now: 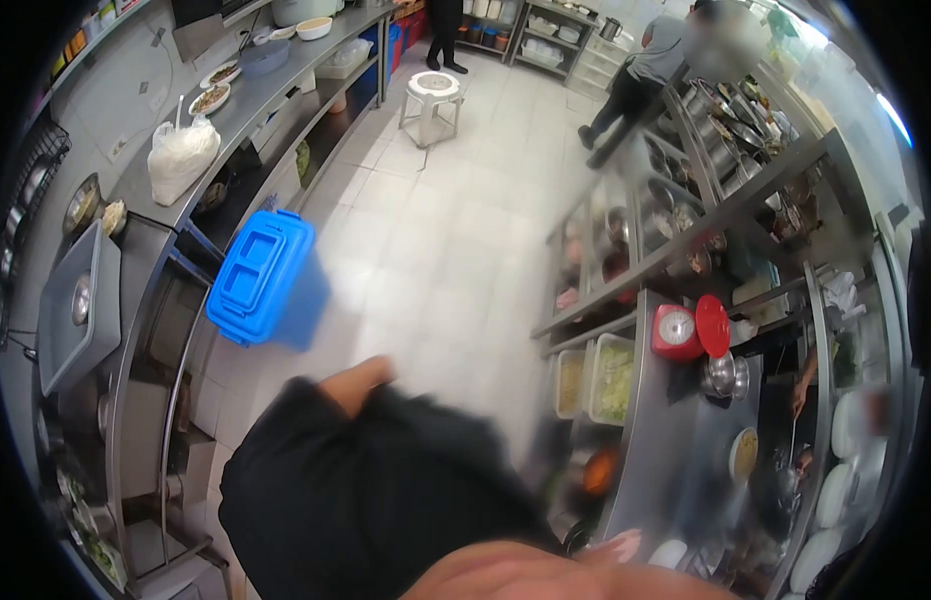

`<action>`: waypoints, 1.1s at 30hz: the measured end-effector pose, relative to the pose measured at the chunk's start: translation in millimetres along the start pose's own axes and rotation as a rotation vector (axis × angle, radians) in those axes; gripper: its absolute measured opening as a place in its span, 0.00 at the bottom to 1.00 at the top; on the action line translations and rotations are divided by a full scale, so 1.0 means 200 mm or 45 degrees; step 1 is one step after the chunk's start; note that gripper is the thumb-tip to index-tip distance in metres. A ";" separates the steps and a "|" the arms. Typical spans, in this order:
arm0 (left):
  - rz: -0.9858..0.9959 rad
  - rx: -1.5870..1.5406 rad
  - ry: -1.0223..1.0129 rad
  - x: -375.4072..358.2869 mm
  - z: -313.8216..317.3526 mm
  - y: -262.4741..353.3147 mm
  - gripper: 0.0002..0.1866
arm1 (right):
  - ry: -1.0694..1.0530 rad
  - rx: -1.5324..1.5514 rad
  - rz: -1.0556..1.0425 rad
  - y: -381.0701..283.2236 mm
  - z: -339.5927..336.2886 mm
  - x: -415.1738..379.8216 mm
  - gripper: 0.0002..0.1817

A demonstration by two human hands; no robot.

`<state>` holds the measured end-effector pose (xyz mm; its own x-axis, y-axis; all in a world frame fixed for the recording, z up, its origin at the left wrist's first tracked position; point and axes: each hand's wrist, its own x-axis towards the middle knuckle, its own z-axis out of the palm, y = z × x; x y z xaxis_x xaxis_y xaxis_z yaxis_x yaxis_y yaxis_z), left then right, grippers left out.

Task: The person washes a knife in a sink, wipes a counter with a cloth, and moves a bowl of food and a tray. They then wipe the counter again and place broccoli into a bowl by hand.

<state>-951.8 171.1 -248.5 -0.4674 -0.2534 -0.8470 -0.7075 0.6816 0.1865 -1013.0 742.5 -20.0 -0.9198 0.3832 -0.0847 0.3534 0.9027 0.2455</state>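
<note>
A bare arm crosses the bottom edge of the view, in front of black clothing. Just above it shows part of my right hand (614,548), beside the near end of the steel counter (636,460). Its fingers are smeared and mostly hidden, and I cannot tell whether they hold anything. A small white dish (670,555) lies close to its right. My left hand is out of view.
A blue lidded bin (261,270) stands at the left, by a steel table with a white bag (184,160). A red scale (676,331) and a yellowish round dish (746,455) sit at right. People stand at the back; another person's hand (801,395) reaches in at right. A white stool (433,90) stands ahead.
</note>
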 end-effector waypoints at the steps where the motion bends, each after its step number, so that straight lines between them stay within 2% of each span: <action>1: 0.104 -0.071 0.136 -0.07 -0.06 0.05 0.17 | 0.102 0.010 -0.188 0.13 0.14 0.05 0.59; 2: 0.207 -0.152 0.264 -0.11 -0.07 0.07 0.17 | 0.110 0.010 -0.194 0.08 -0.06 0.02 0.59; 3: 0.239 -0.172 0.303 -0.03 -0.06 0.06 0.17 | 0.663 0.026 -0.613 0.04 -0.21 0.00 0.35; 4: 0.227 -0.221 0.306 0.00 -0.05 0.06 0.17 | 1.218 0.042 -1.051 0.02 -0.28 0.00 0.32; 5: 0.280 -0.181 0.354 0.03 -0.04 0.07 0.17 | 1.236 -0.222 -0.976 0.01 -0.29 -0.02 0.32; 6: 0.330 -0.130 0.406 0.04 -0.04 0.08 0.17 | 1.256 -0.224 -1.021 -0.01 -0.30 -0.03 0.32; 7: 0.241 -0.245 0.300 -0.03 -0.06 0.11 0.18 | 1.310 -0.389 -0.890 -0.08 -0.37 -0.09 0.32; 8: 0.240 -0.243 0.309 -0.03 -0.05 0.10 0.18 | 1.349 -0.549 -0.728 -0.11 -0.40 -0.13 0.32; 9: 0.288 -0.230 0.307 -0.02 -0.04 0.10 0.17 | 1.196 -0.234 -0.787 -0.08 -0.33 -0.09 0.30; 10: 0.350 -0.198 0.304 0.01 -0.04 0.10 0.17 | 1.196 -0.224 -0.735 -0.07 -0.30 -0.05 0.30; 12: 0.483 -0.043 0.410 0.14 0.06 -0.01 0.17 | 0.927 -0.019 -0.610 -0.02 -0.24 -0.03 0.32; 13: 0.421 -0.029 0.306 0.19 0.09 -0.07 0.18 | 0.204 -0.084 -0.284 -0.02 -0.19 -0.03 0.47; 15: 0.286 0.038 0.086 0.33 0.19 -0.20 0.19 | 0.283 0.162 0.045 0.08 0.09 0.02 0.52; 16: 0.223 0.093 -0.015 0.38 0.20 -0.25 0.20 | 0.264 0.182 0.095 0.10 0.12 0.01 0.52; 18: 0.423 0.168 -0.087 0.37 0.17 -0.29 0.20 | 0.540 0.265 -0.090 0.07 0.07 -0.01 0.51; 19: 0.442 0.210 -0.091 0.34 0.13 -0.25 0.20 | 0.535 0.270 -0.045 0.08 0.09 -0.01 0.51; 21: 0.140 -0.055 0.012 0.04 0.01 -0.05 0.22 | 0.560 0.258 -0.012 0.10 0.17 0.02 0.49; 24: 0.206 -0.076 0.034 0.27 0.08 -0.05 0.20 | 0.517 0.219 0.169 0.15 0.36 0.08 0.47; 27: 0.189 -0.065 -0.008 0.24 0.05 0.05 0.19 | 0.497 0.239 0.167 0.13 0.30 0.05 0.46; 30: 0.290 0.000 0.007 0.18 0.02 0.13 0.20 | 0.639 0.191 0.147 0.20 0.51 0.11 0.46; 33: 0.273 -0.016 0.007 0.21 0.02 0.13 0.20 | 0.652 0.180 0.133 0.21 0.53 0.13 0.46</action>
<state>-986.6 181.0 -280.7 -0.6110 -0.1072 -0.7843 -0.5980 0.7117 0.3686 -1003.9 812.0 -114.7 -0.8314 0.3599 0.4234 0.4346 0.8959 0.0917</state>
